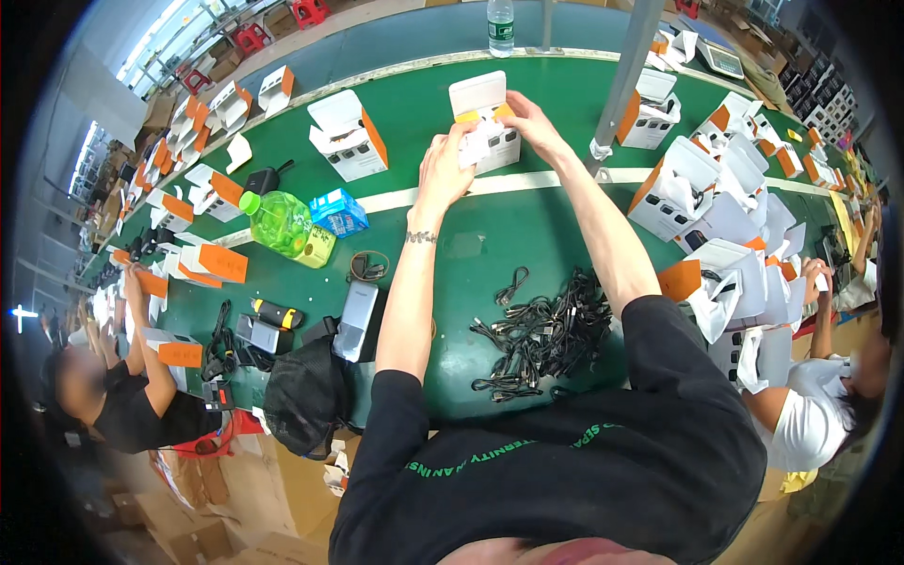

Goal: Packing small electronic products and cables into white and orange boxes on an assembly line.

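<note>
Out in front of me, at the far side of the green table, stands a small white box with dark pictures on its front and its lid raised. My left hand is closed at the box's left front edge, its fingertips at the opening beside some white wrapping. My right hand grips the box's right rear side, fingers curled at the top. Something yellow shows between the hands at the opening. What lies inside the box is hidden. Nearer my body rests a tangled pile of black cables.
Left of my arms are a green bottle, a blue carton, a grey power bank and a black cap. Open white-orange boxes line both sides. A metal post rises at right. Co-workers sit at either side.
</note>
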{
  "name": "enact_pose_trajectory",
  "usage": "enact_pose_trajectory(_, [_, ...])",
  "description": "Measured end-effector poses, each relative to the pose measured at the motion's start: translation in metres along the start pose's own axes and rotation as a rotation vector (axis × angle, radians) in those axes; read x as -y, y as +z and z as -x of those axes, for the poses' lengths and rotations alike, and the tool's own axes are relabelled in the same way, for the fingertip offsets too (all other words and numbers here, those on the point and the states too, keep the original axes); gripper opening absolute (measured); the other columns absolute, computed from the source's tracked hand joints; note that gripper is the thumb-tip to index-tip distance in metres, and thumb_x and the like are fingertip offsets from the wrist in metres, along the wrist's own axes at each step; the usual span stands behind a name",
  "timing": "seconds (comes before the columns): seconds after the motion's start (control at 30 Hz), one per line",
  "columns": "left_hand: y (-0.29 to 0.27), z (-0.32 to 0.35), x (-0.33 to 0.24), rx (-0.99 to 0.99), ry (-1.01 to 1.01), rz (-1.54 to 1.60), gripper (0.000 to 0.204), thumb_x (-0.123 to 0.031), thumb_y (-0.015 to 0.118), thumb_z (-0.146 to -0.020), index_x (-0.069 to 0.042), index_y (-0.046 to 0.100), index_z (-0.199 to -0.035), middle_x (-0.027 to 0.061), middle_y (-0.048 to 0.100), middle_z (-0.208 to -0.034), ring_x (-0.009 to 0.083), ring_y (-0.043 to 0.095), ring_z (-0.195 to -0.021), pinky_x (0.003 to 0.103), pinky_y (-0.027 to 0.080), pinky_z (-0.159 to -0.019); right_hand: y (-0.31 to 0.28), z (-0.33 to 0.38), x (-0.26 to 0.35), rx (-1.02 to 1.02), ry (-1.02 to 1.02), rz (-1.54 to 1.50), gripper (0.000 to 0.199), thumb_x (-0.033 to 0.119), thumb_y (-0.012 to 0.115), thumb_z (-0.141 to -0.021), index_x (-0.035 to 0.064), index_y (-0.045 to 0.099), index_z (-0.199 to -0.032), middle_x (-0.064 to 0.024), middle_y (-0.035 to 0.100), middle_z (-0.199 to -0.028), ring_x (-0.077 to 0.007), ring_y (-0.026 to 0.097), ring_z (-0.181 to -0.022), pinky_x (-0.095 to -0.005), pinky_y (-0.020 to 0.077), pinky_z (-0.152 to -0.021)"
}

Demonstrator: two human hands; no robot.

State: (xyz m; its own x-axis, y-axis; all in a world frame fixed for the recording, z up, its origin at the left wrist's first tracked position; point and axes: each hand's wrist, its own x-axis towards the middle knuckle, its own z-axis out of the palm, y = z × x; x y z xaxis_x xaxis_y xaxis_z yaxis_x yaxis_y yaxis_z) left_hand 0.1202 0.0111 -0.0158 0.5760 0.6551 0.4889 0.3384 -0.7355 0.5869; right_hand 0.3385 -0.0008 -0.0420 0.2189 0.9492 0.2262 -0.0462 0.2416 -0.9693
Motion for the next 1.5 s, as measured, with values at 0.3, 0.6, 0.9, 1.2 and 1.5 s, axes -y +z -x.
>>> enact_pose_trajectory(0.3, [0.005,-0.001,0.013,0.041,-0.004,-0.001,0.051,0.003,0.061,-0.077,-0.015,0.052,-0.124,0.0118,0.063,-0.114,0.0298,0.061,-0.109,0.039,0.049,-0.092,-0.014,0.019,0.022,0.134,-0.124,0.167,0.034,0.033,0.075,-0.084,0.0086,0.057,-0.098,-0.0109,0.053,-0.137,-0.0178,0.053,-0.116,-0.0289,0.0418,-0.094])
enact_pose_trajectory(0.6, [0.043,0.013,0.043,-0.452,-0.066,0.908,0.057,-0.001,0.070,-0.085,-0.007,0.040,-0.133,0.0134,0.055,-0.135,0.0153,0.058,-0.102,0.030,0.050,-0.092,-0.022,0.033,0.064,0.190,-0.302,1.026,0.056,0.042,0.078,-0.078,0.0132,0.058,-0.121,-0.0123,0.063,-0.119,-0.0292,0.061,-0.104,-0.0381,0.0500,-0.089])
enact_pose_trajectory(0.9, [0.043,-0.043,0.036,0.105,0.005,0.912,0.056,-0.010,0.076,-0.084,-0.007,0.047,-0.132,0.0075,0.059,-0.131,0.0130,0.056,-0.110,0.028,0.046,-0.097,-0.024,0.035,0.052,0.240,-0.570,1.393,0.046,0.039,0.053,-0.097,0.0284,0.047,-0.141,-0.0177,0.060,-0.129,-0.0377,0.067,-0.096,-0.0450,0.0562,-0.083])
enact_pose_trajectory(1.2, [0.054,-0.047,0.026,0.107,0.002,0.842,0.051,-0.012,0.078,-0.083,-0.009,0.052,-0.127,0.0009,0.060,-0.113,0.0112,0.057,-0.099,0.026,0.050,-0.086,-0.035,0.051,0.048,0.268,-0.557,1.159,0.042,0.027,0.043,-0.103,0.0272,0.044,-0.145,-0.0024,0.042,-0.150,-0.0320,0.044,-0.132,-0.0444,0.0333,-0.115])
enact_pose_trajectory(1.5, [0.079,-0.054,0.010,0.089,-0.080,1.038,0.050,-0.003,0.073,-0.082,-0.008,0.049,-0.126,0.0037,0.065,-0.123,0.0105,0.056,-0.101,0.024,0.046,-0.090,-0.036,0.070,0.045,0.123,-0.399,1.802,0.063,0.039,0.051,-0.099,0.0401,0.019,-0.153,-0.0011,0.026,-0.160,-0.0380,0.030,-0.143,-0.0516,0.0311,-0.115])
